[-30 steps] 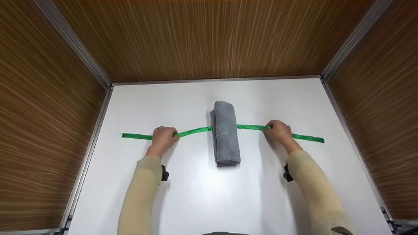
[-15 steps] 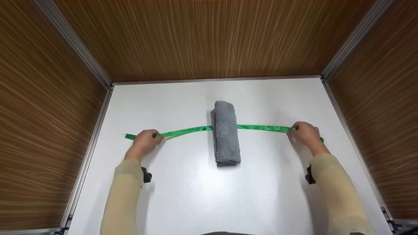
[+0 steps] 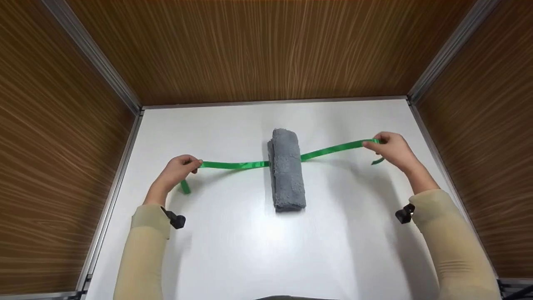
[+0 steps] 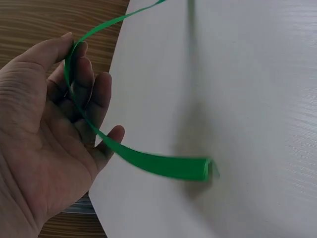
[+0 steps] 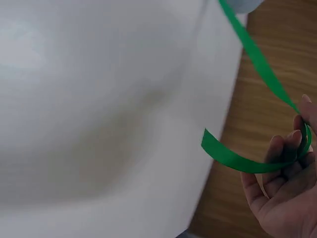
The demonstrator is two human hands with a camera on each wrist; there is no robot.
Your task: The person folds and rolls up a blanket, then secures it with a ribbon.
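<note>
Ribbon (image 3: 233,165), green, runs left-right under the rolled grey towel (image 3: 286,168), lifted off the white worktop (image 3: 258,250) at both ends. Towel's long axis runs front-back, mid-worktop. Left hand (image 3: 177,171) pinches one end, right hand (image 3: 393,150) the other, held higher. Wrist views show what head view doesn't: loose tails curling past the fingers (image 4: 94,99), thumb and fingers closed on ribbon. Wood walls (image 3: 266,50) on three sides; open worktop all round towel.
</note>
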